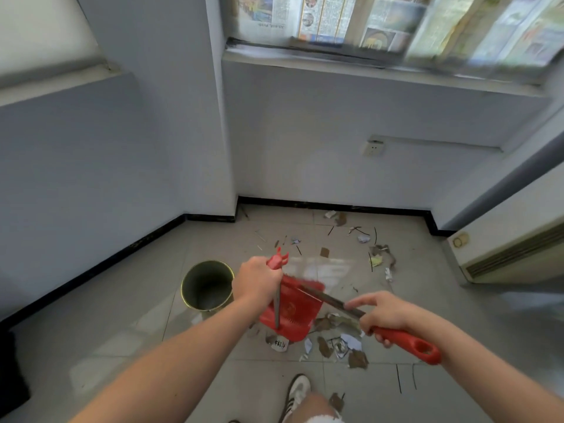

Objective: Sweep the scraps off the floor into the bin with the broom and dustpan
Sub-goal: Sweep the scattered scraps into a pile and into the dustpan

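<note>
Head view, left fingers [259, 282] clamped on dustpan [291, 312] handle, right fingers [381, 315] gripping broom [403, 340]

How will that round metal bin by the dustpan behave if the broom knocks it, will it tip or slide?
The bin looks like thin sheet metal and seems empty inside, so it is probably light. It stands upright on glossy tile floor, so a low nudge would likely make it slide. It looks taller than wide, so a knock near the rim might tip it, and being round it could then roll.
</note>
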Motion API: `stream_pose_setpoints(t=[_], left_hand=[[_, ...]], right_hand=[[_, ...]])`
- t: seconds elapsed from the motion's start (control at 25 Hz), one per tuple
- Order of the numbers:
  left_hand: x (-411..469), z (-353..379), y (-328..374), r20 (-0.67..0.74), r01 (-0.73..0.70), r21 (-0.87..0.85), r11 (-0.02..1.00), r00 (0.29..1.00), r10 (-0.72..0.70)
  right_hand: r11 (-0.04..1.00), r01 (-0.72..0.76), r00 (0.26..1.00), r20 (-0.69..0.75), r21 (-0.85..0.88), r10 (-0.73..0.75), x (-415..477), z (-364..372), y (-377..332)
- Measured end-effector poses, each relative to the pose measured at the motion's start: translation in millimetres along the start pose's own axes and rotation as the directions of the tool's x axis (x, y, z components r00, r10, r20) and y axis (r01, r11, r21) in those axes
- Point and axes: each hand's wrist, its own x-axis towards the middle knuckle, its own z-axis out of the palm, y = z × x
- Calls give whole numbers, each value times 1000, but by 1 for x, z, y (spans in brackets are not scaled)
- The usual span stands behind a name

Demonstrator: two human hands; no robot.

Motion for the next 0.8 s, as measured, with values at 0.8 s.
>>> stream_pose_setpoints(t=[0.8], left_hand=[[192,81,25,-183,229,225,947,965,-189]], right_hand=[[940,-87,996,17,331,86,363,-125,-143]])
